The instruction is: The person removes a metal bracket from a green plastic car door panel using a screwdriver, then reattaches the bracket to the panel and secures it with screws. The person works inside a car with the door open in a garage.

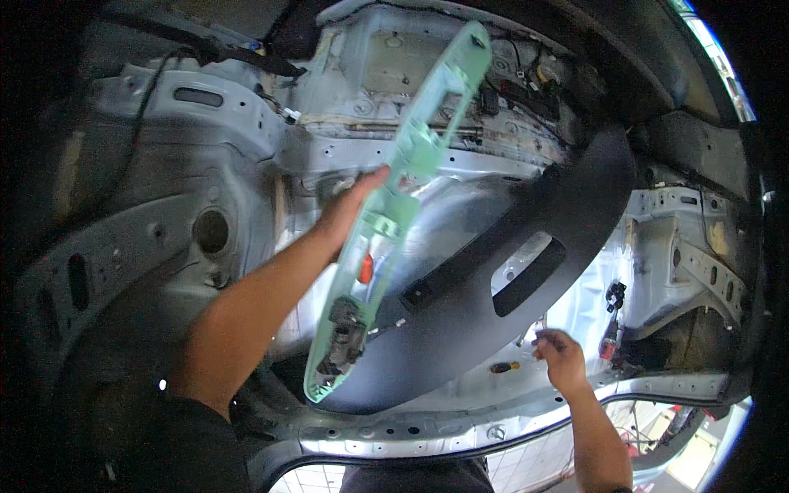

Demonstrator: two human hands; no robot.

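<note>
My left hand point(353, 205) is closed around the edge of a long, light green plastic trim piece point(403, 209), which I hold up at a slant. A black fitting point(343, 337) sits at the trim's lower end, and something orange point(366, 268) shows through one of its openings. My right hand point(562, 359) hovers apart from the trim, fingers curled and pinched together. Whatever is between those fingers, if anything, is too small to make out. Between and behind my hands lies a large dark grey curved panel point(460, 353) with an oblong cut-out.
Bare grey metal of a car's cargo area point(238, 181) surrounds me. A small yellow-and-black item point(504, 368) lies left of my right hand. A red-and-black item point(609, 345) and loose black connectors point(615, 297) are further right. The metal sill point(411, 430) runs along the near side.
</note>
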